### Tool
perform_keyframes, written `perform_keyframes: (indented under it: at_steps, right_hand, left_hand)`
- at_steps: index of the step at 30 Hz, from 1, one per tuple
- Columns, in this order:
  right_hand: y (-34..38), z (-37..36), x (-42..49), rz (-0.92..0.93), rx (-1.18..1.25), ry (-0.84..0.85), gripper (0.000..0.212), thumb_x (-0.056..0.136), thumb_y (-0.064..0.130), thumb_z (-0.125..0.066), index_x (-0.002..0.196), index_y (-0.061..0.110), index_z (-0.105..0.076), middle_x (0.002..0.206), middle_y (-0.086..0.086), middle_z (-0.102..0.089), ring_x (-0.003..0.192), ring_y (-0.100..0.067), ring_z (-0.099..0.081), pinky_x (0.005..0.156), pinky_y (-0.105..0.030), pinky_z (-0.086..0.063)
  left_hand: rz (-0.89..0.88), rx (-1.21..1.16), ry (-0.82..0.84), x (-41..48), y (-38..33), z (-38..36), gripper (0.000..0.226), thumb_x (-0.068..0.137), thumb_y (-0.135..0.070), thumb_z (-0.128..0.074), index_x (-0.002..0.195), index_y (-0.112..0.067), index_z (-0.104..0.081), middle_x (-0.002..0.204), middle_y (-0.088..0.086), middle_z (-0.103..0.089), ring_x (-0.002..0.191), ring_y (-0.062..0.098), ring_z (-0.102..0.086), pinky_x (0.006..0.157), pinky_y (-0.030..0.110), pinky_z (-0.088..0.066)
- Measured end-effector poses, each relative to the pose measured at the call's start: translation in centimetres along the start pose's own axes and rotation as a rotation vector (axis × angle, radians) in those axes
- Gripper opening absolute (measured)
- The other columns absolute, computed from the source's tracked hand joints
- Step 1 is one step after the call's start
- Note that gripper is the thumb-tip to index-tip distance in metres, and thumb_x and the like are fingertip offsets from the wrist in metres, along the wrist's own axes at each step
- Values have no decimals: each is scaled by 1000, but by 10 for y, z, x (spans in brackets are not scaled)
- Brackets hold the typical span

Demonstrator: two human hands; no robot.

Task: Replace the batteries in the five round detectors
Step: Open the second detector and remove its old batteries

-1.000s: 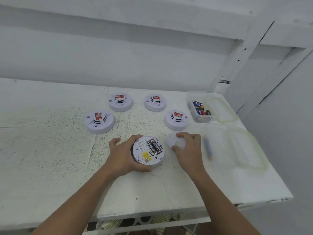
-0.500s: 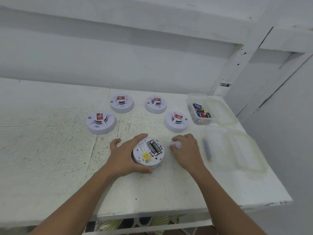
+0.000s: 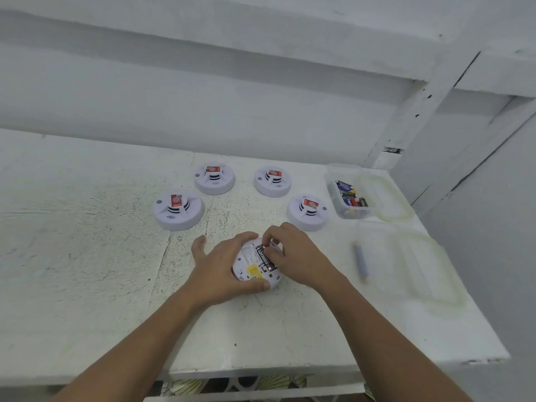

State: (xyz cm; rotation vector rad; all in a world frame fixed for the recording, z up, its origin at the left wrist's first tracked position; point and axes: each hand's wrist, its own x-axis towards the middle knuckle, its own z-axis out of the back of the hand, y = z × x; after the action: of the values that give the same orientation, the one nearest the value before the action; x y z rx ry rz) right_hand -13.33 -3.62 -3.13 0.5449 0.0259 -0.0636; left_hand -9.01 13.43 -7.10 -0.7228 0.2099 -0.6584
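Detector (image 3: 250,265), overturned on the table (image 3: 87,256), judged light, rigid plastic best steadied by its rim: left hand (image 3: 220,265) grips that rim while right hand (image 3: 298,258) pinches a small, likely slippery battery (image 3: 262,256) in the open bay

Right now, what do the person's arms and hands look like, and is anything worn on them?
No sleeves show: both arms are bare down to the frame edge. The left hand and the right hand wear no gloves, and I see no ring, watch or bracelet on either.
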Motion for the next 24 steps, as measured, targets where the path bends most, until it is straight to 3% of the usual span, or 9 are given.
perform_keyframes:
  at_steps: [4, 15, 21, 24]
  right_hand:
    - [2, 3, 3, 4, -32, 37, 11, 94, 22, -50, 101, 17, -57, 99, -4, -51, 88, -17, -51, 76, -31, -44]
    - [0, 1, 12, 33, -67, 71, 4, 94, 18, -47, 93, 17, -51, 94, -2, -52, 83, -16, -49, 70, -29, -40]
    - [2, 12, 8, 62, 22, -10, 3, 89, 16, -52, 88, 17, -50, 91, 0, -55, 86, -16, -55, 70, -34, -49]
    - [2, 13, 4, 117, -26, -25, 7, 87, 17, -56, 90, 18, -50, 90, 0, -55, 84, -15, -52, 72, -32, -46]
  left_hand:
    - [-20, 45, -48, 3, 5, -7, 97, 50, -85, -52, 135, -41, -33, 121, -30, -44, 116, -9, -38, 111, 48, 9]
    - [-63, 58, -82, 2, 5, -8, 98, 53, -81, -50, 139, -34, -36, 115, -34, -36, 113, -14, -33, 113, 50, 13]
    - [-69, 55, -99, 3, 8, -10, 100, 53, -81, -51, 138, -32, -37, 119, -30, -38, 113, -14, -33, 113, 49, 15]
    - [-81, 53, -116, 4, 10, -12, 100, 52, -80, -52, 137, -30, -39, 118, -29, -41, 113, -13, -34, 113, 48, 14]
